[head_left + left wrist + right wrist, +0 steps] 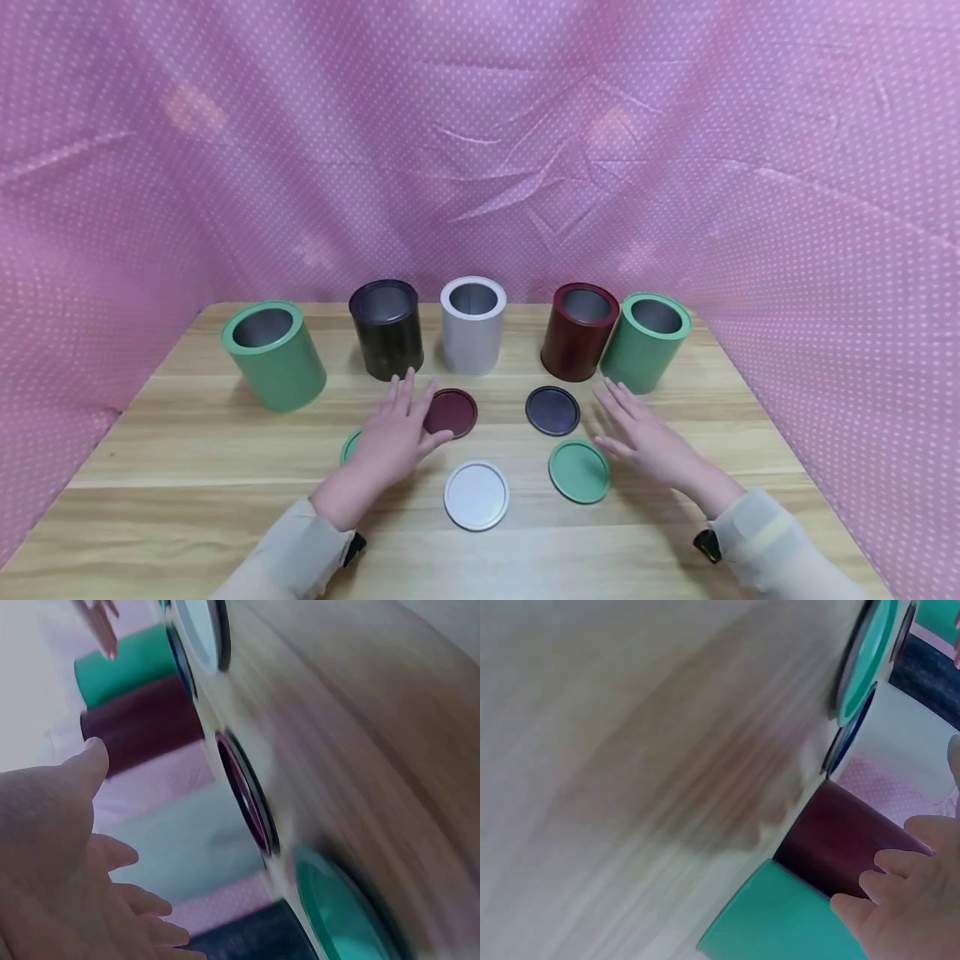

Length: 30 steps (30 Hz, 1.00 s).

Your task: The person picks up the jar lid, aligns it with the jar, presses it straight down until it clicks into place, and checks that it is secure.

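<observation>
White lid (476, 496) lies flat, presumably for reach; lidless cans (472, 343) beyond it; left hand (392, 446), right hand (647, 437) flank it, fingers loose, gripping nothing.

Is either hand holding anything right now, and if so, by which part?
Nothing is held: the left hand and right hand are both empty, their fingers extended above the table.

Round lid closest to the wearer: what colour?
Plain white round lid; shows best in the head view.
</observation>
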{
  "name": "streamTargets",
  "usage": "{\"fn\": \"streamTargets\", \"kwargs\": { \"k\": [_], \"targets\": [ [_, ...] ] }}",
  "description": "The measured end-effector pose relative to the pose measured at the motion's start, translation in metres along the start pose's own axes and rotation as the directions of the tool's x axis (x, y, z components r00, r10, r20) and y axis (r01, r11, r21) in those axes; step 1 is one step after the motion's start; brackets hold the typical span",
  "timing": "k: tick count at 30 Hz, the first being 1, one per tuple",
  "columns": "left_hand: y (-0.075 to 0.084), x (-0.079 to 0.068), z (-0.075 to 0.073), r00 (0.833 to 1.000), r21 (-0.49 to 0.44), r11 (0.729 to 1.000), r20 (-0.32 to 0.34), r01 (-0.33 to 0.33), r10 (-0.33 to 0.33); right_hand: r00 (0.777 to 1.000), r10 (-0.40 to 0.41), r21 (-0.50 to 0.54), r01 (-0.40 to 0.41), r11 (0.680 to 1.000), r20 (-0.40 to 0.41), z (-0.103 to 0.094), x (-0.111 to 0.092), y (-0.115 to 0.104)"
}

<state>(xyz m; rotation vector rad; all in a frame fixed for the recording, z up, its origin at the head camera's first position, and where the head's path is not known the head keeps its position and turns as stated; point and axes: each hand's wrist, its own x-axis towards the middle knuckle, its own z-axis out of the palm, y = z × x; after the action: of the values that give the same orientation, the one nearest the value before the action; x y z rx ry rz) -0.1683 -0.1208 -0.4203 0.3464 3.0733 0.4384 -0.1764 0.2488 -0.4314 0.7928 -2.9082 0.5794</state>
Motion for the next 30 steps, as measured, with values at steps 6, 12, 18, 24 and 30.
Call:
{"fn": "streamTargets", "kwargs": {
  "k": [6, 12, 18, 24, 30],
  "targets": [
    [0.027, 0.008, 0.004, 0.994, 0.023, 0.994, 0.042, -0.105, 0.104, 0.999, 0.009, 0.018, -0.010, 1.000, 0.030, 0.000, -0.008, 0.002],
    [0.047, 0.017, 0.011, 0.967, 0.031, 0.971, 0.104, -0.237, 0.233, 0.999, 0.004, 0.025, -0.005, 1.000, 0.054, 0.002, -0.013, 0.002],
    [0.074, 0.021, 0.023, 0.943, 0.028, 0.948, 0.114, -0.318, 0.313, 0.998, -0.041, 0.011, 0.041, 0.999, 0.048, 0.009, -0.018, 0.002],
    [0.095, 0.023, 0.035, 0.929, 0.070, 0.930, 0.117, -0.361, 0.351, 0.996, -0.048, 0.029, 0.046, 0.999, 0.074, 0.014, -0.020, 0.003],
    [0.106, 0.026, 0.045, 0.924, 0.088, 0.926, 0.150, -0.368, 0.353, 0.994, -0.034, 0.030, 0.031, 0.999, 0.107, 0.017, -0.022, 0.005]
  ]
}}
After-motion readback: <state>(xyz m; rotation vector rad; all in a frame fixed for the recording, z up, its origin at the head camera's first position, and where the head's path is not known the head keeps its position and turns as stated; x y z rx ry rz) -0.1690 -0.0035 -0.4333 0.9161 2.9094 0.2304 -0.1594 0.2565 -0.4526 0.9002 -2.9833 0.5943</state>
